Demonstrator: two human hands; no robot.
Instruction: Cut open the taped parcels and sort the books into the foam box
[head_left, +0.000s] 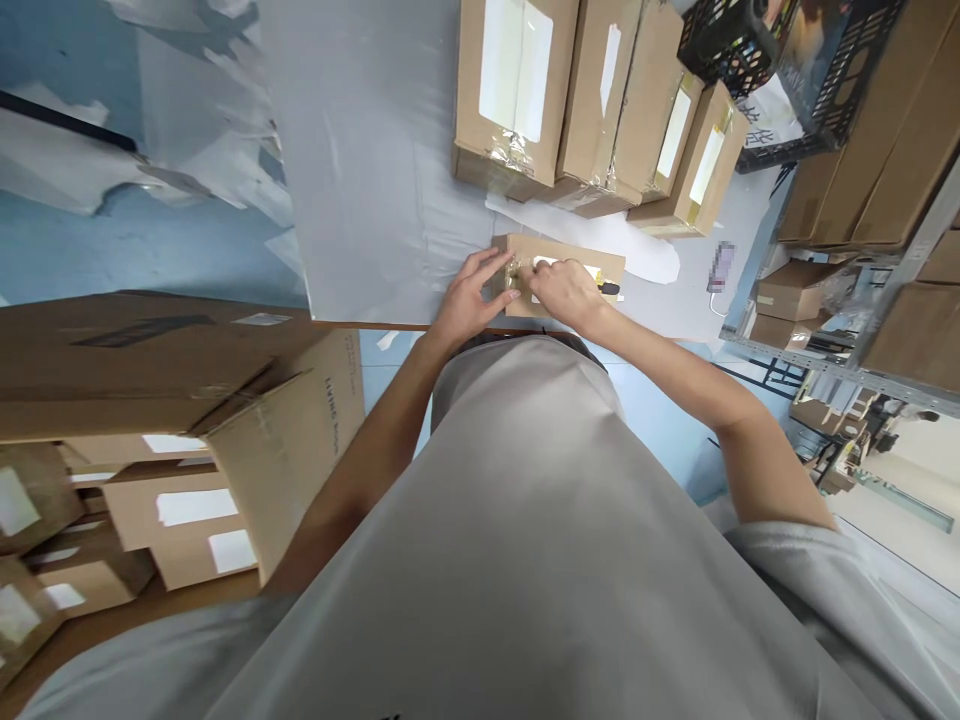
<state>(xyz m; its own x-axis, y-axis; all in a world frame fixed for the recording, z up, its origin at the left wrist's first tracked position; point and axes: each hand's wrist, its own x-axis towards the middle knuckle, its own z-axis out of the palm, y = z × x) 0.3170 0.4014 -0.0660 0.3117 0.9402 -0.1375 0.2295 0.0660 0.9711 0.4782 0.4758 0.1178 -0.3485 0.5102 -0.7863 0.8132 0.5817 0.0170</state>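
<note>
A small cardboard box (561,250) lies near the front edge of the grey worktable (360,180), with a white label and clear tape on top. My left hand (469,300) braces the box's left end, thumb and fingers spread over the taped end. Over the middle of the box, my right hand (568,292) is closed. From its little-finger side sticks a black-and-yellow handle, which looks like a utility knife (610,289). My right fingertips are close to the tape by the left hand; the blade cannot be made out.
Several taped cardboard boxes (517,90) stand at the back of the table. A white sheet (637,245) lies behind the small box. Black plastic crates (825,110) are at the far right. A large open carton (300,440) stands at the left, with labelled boxes below it.
</note>
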